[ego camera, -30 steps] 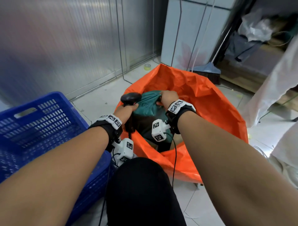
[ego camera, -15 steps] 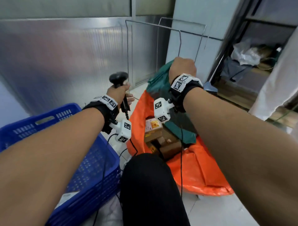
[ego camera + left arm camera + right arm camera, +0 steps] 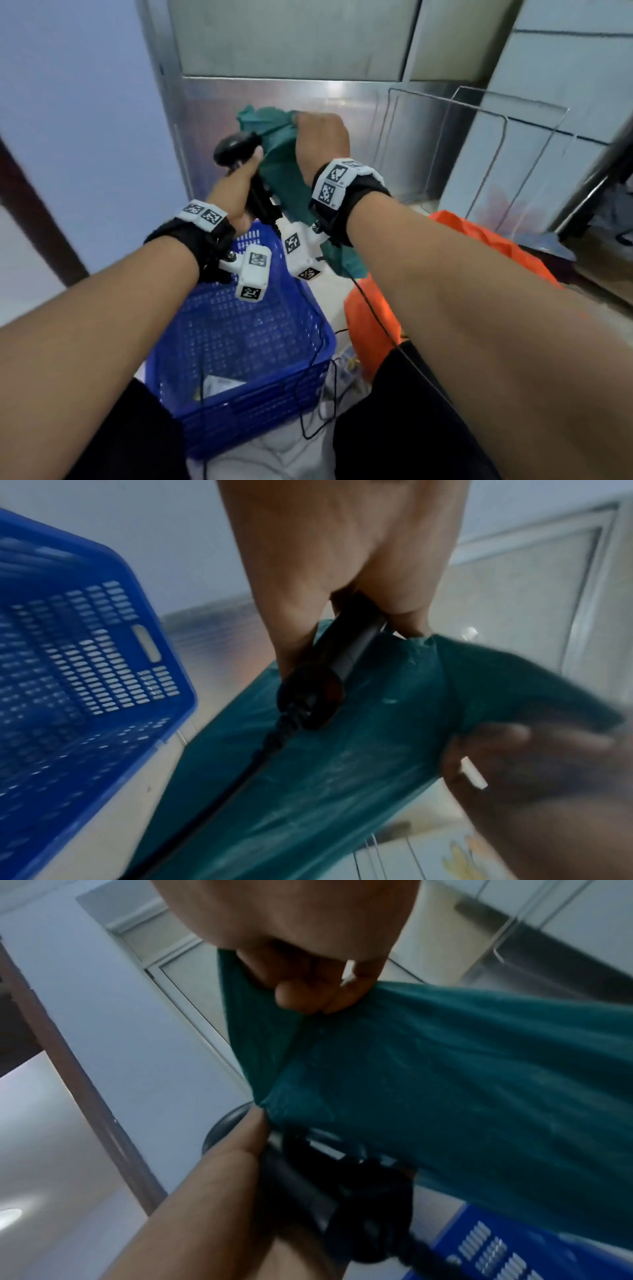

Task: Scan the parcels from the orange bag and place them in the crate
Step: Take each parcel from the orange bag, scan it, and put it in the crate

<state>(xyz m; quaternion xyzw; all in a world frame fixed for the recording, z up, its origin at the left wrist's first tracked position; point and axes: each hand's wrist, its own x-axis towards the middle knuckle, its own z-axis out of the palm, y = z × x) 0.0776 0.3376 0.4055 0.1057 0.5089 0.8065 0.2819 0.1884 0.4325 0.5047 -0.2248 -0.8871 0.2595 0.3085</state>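
Your right hand (image 3: 322,140) is up high in front of you, and its fingers (image 3: 301,993) are curled tight around a bunched corner of the green parcel (image 3: 284,178). The parcel is a soft green plastic bag, and it hangs down from your fist. It is in the air above the far side of the blue crate (image 3: 246,346), not inside it.

Your left hand (image 3: 236,195) is just beside the right one. Its fingers (image 3: 294,631) are wrapped around the handle of the black scanner (image 3: 236,150). The scanner's round head points up, close against the green parcel. In the left wrist view the scanner lies right against the side of the parcel, and its black cord (image 3: 240,772) runs down across the green plastic. The thumb of your left hand touches the edge of the parcel in the right wrist view.

The blue crate sits on the floor by your left knee. Something small and pale (image 3: 219,383) lies at the bottom of it; it is too blurry to tell what it is. The orange bag (image 3: 370,325) is on the floor to the right of the crate, partly hidden behind your right arm. Behind your hands is a shiny metal wall panel (image 3: 260,99).
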